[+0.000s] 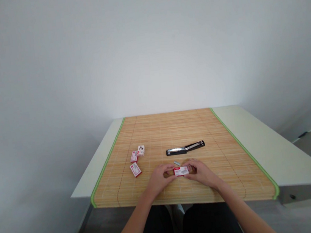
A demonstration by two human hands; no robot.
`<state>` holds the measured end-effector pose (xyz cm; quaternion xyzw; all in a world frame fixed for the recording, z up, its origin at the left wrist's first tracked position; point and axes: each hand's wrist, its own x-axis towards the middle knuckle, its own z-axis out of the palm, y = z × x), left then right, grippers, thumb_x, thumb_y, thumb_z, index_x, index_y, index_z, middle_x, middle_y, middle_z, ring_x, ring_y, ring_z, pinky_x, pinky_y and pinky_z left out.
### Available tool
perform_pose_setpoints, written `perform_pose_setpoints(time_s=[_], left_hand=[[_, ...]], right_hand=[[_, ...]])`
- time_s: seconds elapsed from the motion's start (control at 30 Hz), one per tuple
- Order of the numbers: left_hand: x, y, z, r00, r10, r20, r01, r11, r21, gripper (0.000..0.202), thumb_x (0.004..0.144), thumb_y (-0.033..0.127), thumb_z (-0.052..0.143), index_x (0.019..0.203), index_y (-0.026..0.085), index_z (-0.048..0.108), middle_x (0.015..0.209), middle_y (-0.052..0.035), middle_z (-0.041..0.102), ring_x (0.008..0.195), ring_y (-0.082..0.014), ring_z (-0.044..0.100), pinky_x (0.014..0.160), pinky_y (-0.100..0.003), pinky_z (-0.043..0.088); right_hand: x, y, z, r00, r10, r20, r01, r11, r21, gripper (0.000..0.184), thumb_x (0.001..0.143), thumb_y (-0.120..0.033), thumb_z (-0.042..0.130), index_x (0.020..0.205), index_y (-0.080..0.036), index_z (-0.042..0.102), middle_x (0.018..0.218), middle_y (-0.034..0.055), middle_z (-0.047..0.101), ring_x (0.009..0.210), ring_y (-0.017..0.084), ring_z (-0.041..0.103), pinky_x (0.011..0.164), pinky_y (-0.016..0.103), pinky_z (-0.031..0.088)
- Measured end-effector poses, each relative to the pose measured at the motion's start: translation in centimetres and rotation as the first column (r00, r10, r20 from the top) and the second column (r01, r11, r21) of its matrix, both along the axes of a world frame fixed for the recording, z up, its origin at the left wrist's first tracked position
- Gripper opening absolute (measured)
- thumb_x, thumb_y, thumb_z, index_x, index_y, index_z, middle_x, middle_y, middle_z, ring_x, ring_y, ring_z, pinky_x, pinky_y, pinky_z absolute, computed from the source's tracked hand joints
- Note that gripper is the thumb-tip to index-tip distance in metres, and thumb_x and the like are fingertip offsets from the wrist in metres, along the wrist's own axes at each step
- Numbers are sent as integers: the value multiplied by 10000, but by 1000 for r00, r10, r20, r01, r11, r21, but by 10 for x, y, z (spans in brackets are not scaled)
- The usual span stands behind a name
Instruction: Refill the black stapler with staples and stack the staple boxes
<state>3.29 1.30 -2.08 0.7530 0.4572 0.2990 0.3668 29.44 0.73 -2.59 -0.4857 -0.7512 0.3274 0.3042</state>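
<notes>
My left hand (pixel 160 177) and my right hand (pixel 200 171) meet over the near part of a bamboo mat (pixel 174 129). Between their fingertips they hold a small red and white staple box (pixel 181 171), one hand at each end. Just beyond the box lies a small grey strip of staples (pixel 176 163). Further back an opened black stapler (pixel 185 149) lies flat on the mat.
Three more small red and white boxes lie left of my hands: one (pixel 135 169) nearest, one (pixel 134 156) behind it, one (pixel 141 150) further back. The mat with green edging covers a pale table (pixel 261 137) against a white wall. My knees show below the front edge.
</notes>
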Motion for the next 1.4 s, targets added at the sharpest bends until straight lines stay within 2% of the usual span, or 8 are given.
perform_pose_setpoints(time_s=[0.27, 0.4, 0.5, 0.77, 1.0, 1.1, 1.2, 1.4], left_hand=[[-2, -1, 3, 1000, -17, -9, 18, 997, 75, 345, 832, 335, 766, 1172, 289, 728, 1114, -22, 744, 966, -222, 657, 896, -351, 508], [-1, -2, -1, 1000, -11, 4, 10, 991, 131, 333, 826, 280, 748, 1158, 278, 720, 1045, -20, 727, 921, -209, 639, 873, -338, 493], [-1, -1, -5, 1000, -1, 5, 0, 989, 145, 326, 815, 266, 744, 1140, 270, 719, 1006, -22, 715, 889, -206, 630, 851, -333, 489], [-2, -2, -7, 1000, 6, -6, -5, 991, 135, 323, 813, 274, 745, 1134, 255, 710, 988, -33, 693, 887, -213, 623, 841, -334, 489], [-2, -2, -5, 999, 34, -12, -32, 988, 153, 323, 780, 254, 766, 1095, 260, 692, 994, -24, 688, 921, -225, 625, 844, -341, 480], [-1, -1, -2, 998, 56, -7, -54, 986, 160, 362, 757, 262, 790, 1099, 266, 670, 1056, -25, 693, 1004, -244, 624, 872, -352, 477], [2, 0, 0, 996, 92, -14, -88, 983, 162, 368, 750, 288, 803, 1087, 262, 659, 1049, -23, 691, 1008, -246, 622, 870, -354, 476], [4, -1, 1, 994, 108, -7, -106, 984, 141, 360, 758, 312, 806, 1077, 259, 649, 1057, -21, 692, 955, -225, 629, 872, -357, 485]], right_hand=[[3, 11, 9, 994, 79, 73, -71, 992, -102, 292, 837, -398, 760, 1089, -253, 730, 891, 9, 711, 782, 189, 621, 718, 288, 465], [-9, 30, 25, 952, -12, 305, 31, 998, -59, 294, 912, -468, 680, 1091, -238, 722, 847, 8, 720, 753, 173, 630, 668, 260, 428], [-29, 47, 32, 888, -67, 455, 80, 997, -9, 274, 864, -460, 738, 1038, -249, 729, 896, 24, 743, 813, 185, 656, 674, 256, 411], [-64, 77, 32, 838, -56, 542, 69, 998, -3, 145, 685, -295, 842, 784, -241, 752, 845, 60, 760, 830, 246, 696, 724, 298, 441], [-53, 56, 37, 925, -43, 378, 22, 998, 60, 103, 831, -339, 743, 899, -262, 755, 896, 15, 733, 841, 192, 665, 758, 280, 470], [-47, 34, 24, 995, -59, 78, 53, 995, 87, 166, 892, -405, 712, 960, -263, 762, 899, 22, 696, 858, 198, 644, 790, 306, 496], [-48, 17, 6, 983, -64, -170, 80, 993, 89, 186, 878, -445, 745, 967, -285, 781, 995, 38, 672, 967, 225, 638, 910, 372, 506], [-50, 9, -10, 971, -105, -213, 129, 986, 102, 169, 842, -456, 796, 949, -325, 807, 1270, 61, 597, 1261, 280, 546, 1140, 472, 395]])
